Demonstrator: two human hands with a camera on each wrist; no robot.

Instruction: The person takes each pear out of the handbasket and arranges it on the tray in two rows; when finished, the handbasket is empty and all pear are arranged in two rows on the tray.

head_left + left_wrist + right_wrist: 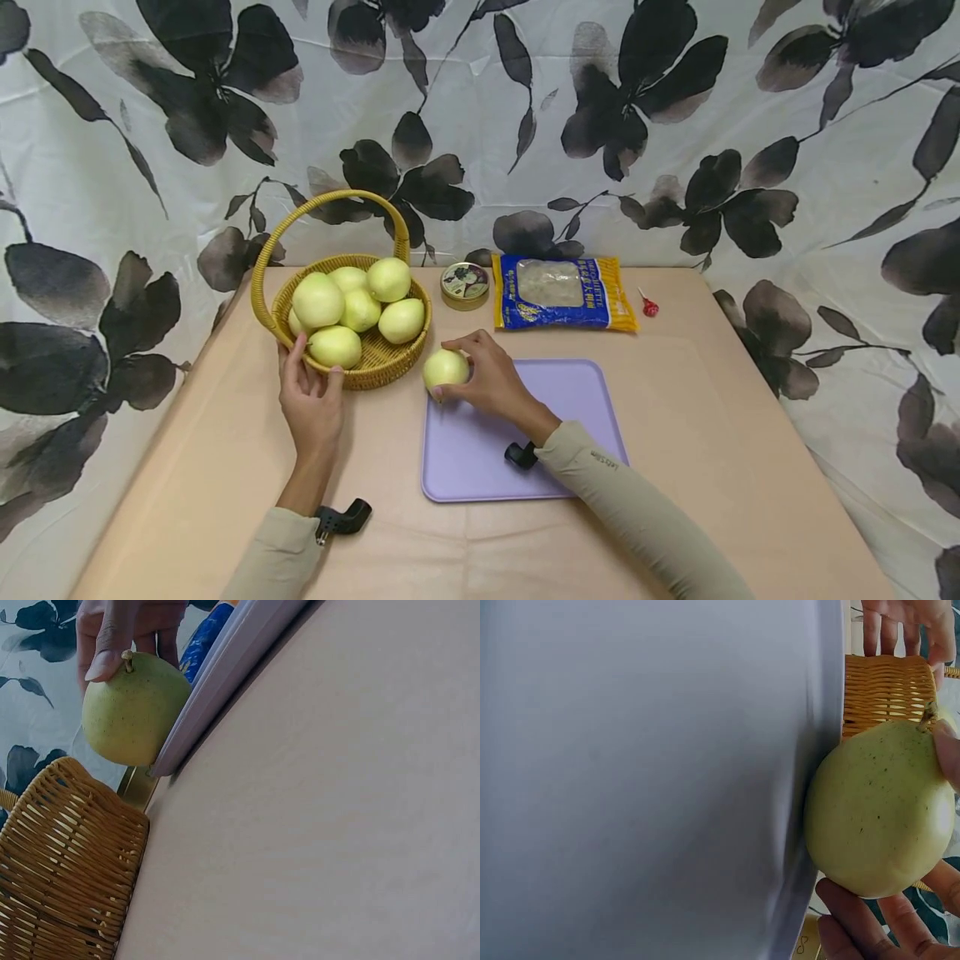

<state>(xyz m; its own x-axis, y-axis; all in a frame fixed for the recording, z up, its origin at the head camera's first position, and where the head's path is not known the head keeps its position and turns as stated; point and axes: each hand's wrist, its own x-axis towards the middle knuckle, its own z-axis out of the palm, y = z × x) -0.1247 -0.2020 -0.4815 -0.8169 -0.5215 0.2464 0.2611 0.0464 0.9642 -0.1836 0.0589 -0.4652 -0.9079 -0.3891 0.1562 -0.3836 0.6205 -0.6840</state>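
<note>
In the head view a pale green pear (pixel 444 371) is pinched between the thumb and fingers of my right hand (pixel 495 379), over the far left corner of a lilac tray (pixel 472 467). Its stem (pixel 128 660) shows in the left wrist view. My left hand (pixel 313 417) touches the near left side of a wicker basket (pixel 390 369). Its fingers look mostly straight against the basket in the right wrist view; some fingertips are hidden in the head view. Several pears (pixel 362 310) lie in the basket, under its tall arched handle (pixel 341 194).
Behind the tray lie a round tin (pixel 464 283), a blue and yellow food packet (pixel 558 293) and a small red lollipop (pixel 649 307). A floral cloth (pixel 480 125) hangs along the back. The peach-coloured table (pixel 697 467) extends right of the tray.
</note>
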